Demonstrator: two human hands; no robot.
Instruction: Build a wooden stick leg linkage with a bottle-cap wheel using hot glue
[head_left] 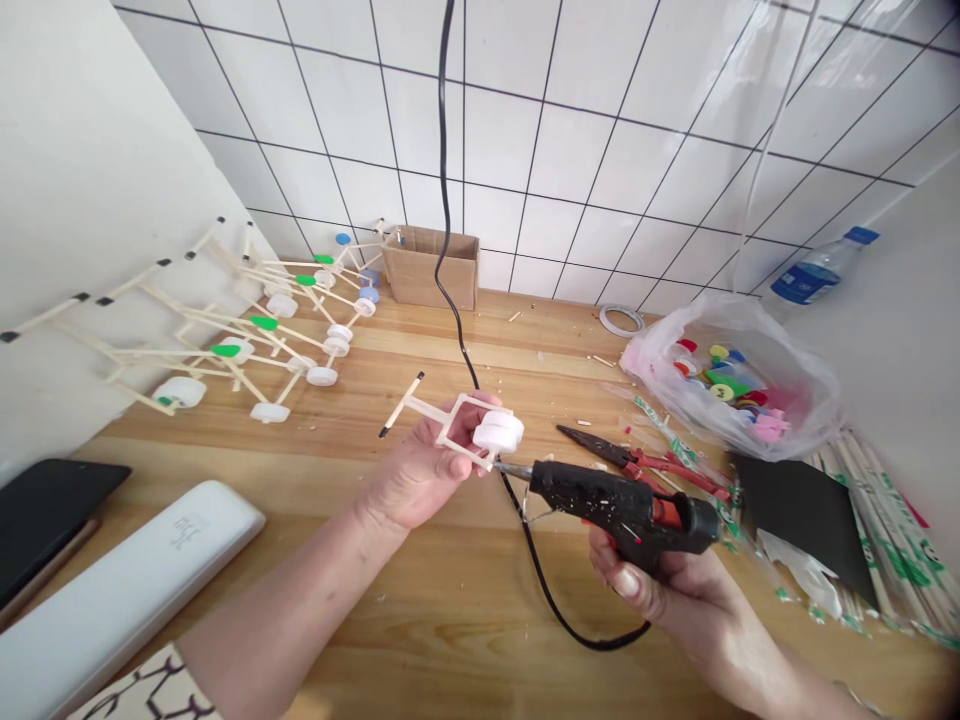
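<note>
My left hand (420, 470) grips a small wooden-stick frame (442, 430) above the table. A T-shaped handlebar with black ends (403, 404) sticks out of the frame to the left, and a white bottle-cap wheel (498, 431) sits between its two prongs. In my right hand (667, 590) is a black hot glue gun (600, 500), held by its handle. The gun's metal nozzle points left and meets, or nearly meets, the near prong's end beside the wheel. Its black cable (555, 605) loops below it on the table.
Several stick-built bicycles (247, 350) stand at the left, before a cardboard box (431, 268). Pliers (630, 455), a tape roll (621, 320), a bag of bottle caps (735, 380), a water bottle (817, 270) and wrapped chopsticks (892, 530) are at right. A phone (52, 520) and white power bank (150, 590) lie front left.
</note>
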